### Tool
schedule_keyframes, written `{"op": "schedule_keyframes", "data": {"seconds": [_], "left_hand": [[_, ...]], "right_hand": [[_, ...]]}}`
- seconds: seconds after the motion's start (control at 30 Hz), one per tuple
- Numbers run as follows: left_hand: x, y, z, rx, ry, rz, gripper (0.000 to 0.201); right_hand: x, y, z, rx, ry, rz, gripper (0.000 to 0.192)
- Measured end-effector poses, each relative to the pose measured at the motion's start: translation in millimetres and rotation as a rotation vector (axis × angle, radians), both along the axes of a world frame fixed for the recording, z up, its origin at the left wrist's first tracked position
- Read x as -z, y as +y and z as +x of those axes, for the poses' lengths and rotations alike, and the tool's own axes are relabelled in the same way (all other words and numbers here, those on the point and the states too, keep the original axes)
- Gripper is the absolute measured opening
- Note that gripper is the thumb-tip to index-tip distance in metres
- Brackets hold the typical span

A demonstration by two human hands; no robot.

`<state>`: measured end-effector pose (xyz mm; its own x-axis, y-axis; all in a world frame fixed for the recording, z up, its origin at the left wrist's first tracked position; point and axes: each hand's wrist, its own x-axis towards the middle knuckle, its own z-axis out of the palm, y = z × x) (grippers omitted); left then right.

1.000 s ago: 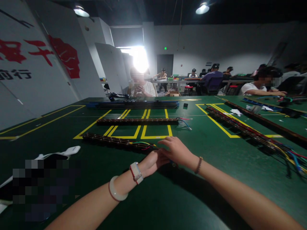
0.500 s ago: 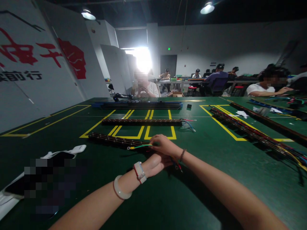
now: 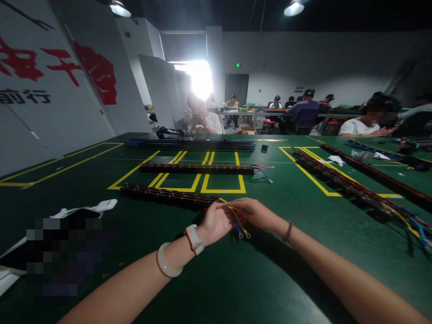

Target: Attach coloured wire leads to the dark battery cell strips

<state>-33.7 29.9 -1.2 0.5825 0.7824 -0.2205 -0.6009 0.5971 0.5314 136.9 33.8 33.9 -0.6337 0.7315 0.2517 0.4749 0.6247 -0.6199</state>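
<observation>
The left hand (image 3: 218,223), palm up, and the bent right hand (image 3: 254,212) meet at the wires (image 3: 240,219) of a dark bar (image 3: 165,194) on the desk (image 3: 216,288); which one grips, I cannot tell. Black wall writing (image 3: 25,96) reads "前行".

The left forearm (image 3: 128,270) and right forearm (image 3: 340,265) slant forward and inward. The left hand (image 3: 216,223) shows its upturned palm; the right hand (image 3: 258,213) faces it, back uppermost, their fingers close together.

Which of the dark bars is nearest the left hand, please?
The front-left bar: its wired end is at the left hand; the others lie farther away.
</observation>
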Motion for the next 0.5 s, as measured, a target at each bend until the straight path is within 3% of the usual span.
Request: {"op": "schedule_keyframes", "data": {"seconds": [0.13,0.27,0.4,0.5], "left_hand": [[0.3,0.2,1.2,0.021,0.078,0.022,0.034],[4.8,1.2,3.2,-0.003,0.127,0.068,0.022],[2.2,-1.8,4.8,0.017,0.178,0.124,0.020],[-2.1,-5.2,6.5,-0.020,0.234,0.144,0.020]], "right_hand": [[-9.4,-4.5,2.4,0.016,0.040,-0.193,0.039],[-10.2,-3.2,5.4,0.079,0.027,-0.156,0.036],[-13.9,-1.1,12.7,0.260,-0.208,-0.164,0.040],[-20.1,-0.4,16.9,0.243,-0.355,-0.313,0.031]]}}
